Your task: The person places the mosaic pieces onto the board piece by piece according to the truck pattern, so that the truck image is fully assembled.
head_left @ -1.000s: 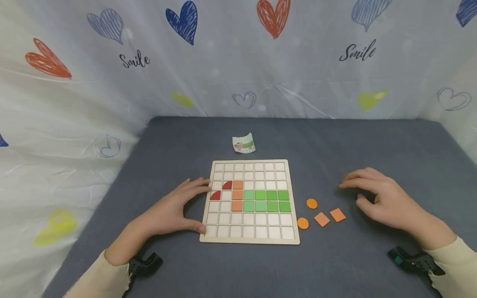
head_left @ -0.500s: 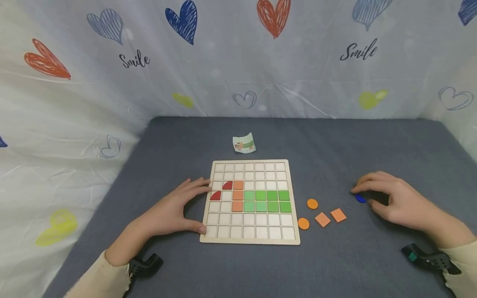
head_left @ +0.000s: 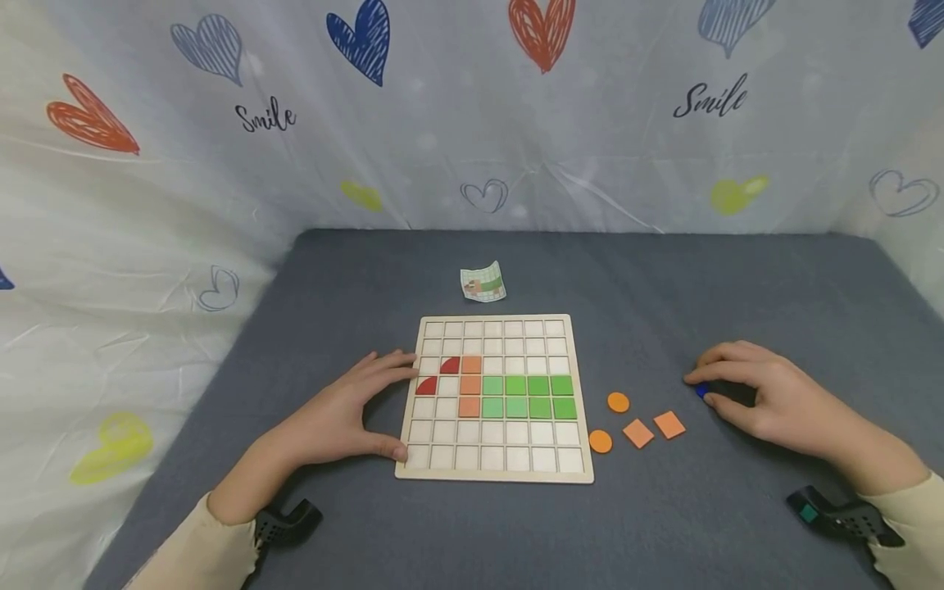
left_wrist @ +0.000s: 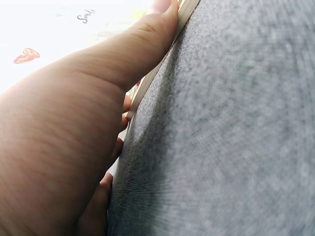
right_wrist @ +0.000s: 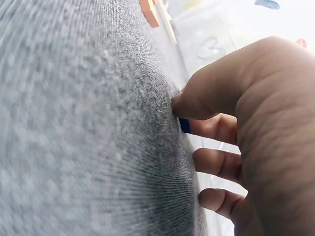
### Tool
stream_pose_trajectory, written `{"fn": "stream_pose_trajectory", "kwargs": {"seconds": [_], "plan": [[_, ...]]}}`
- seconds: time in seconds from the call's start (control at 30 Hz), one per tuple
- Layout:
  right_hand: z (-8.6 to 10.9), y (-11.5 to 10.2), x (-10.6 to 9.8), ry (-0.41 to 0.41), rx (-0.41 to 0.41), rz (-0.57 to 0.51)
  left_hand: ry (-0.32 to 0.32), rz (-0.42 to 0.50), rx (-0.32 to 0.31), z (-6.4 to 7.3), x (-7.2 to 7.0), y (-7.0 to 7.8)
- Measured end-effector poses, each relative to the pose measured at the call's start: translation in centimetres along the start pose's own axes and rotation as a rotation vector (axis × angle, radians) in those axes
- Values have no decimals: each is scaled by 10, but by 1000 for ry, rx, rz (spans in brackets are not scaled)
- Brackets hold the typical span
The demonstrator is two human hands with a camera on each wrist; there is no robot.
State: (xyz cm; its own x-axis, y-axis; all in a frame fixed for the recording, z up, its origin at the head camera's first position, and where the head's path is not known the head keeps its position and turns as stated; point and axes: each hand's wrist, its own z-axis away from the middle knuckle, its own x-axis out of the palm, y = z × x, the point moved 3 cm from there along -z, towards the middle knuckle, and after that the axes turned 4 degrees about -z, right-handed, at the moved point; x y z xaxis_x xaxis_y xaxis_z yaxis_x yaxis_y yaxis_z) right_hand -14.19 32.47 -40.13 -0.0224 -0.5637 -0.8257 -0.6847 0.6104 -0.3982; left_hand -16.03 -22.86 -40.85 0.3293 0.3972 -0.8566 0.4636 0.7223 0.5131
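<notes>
A square wooden grid board point(head_left: 494, 463) lies on the dark cloth, with green, orange-brown and red tiles in some of its cells. My left hand point(head_left: 342, 410) touches the board's left edge, thumb at the near corner and fingertips farther up, fingers fairly straight. To the right of the board, my right hand point(head_left: 767, 397) pinches a small blue disc point(head_left: 701, 392) at the cloth between thumb and index finger. In the right wrist view only a sliver of the blue disc point(right_wrist: 184, 125) shows; the other fingers are bent beside it.
Two orange discs point(head_left: 618, 402) and two orange-brown square tiles point(head_left: 637, 433) lie between the board and my right hand. Beyond the board is a small picture card point(head_left: 483, 283). A curtain point(head_left: 590, 123) printed with hearts hangs behind the table.
My right hand has shifted right, uncovering the blue disc, then come slightly back left with thumb and index finger closing on it. The left hand and board have stayed put.
</notes>
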Motion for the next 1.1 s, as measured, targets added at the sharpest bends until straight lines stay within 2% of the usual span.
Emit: {"fn": "stream_pose_trajectory", "kwargs": {"seconds": [0.2, 0.6, 0.87, 1.1], "plan": [[1, -1, 0, 0, 11, 17, -1, -2, 6, 0, 0, 1], [0, 2, 0, 10, 14, -13, -5, -3, 4, 1, 0, 1], [2, -1, -1, 45, 43, -20, -14, 0, 12, -3, 1, 2], [-6, -9, 2, 49, 56, -16, -14, 2, -2, -1, 0, 1]]}}
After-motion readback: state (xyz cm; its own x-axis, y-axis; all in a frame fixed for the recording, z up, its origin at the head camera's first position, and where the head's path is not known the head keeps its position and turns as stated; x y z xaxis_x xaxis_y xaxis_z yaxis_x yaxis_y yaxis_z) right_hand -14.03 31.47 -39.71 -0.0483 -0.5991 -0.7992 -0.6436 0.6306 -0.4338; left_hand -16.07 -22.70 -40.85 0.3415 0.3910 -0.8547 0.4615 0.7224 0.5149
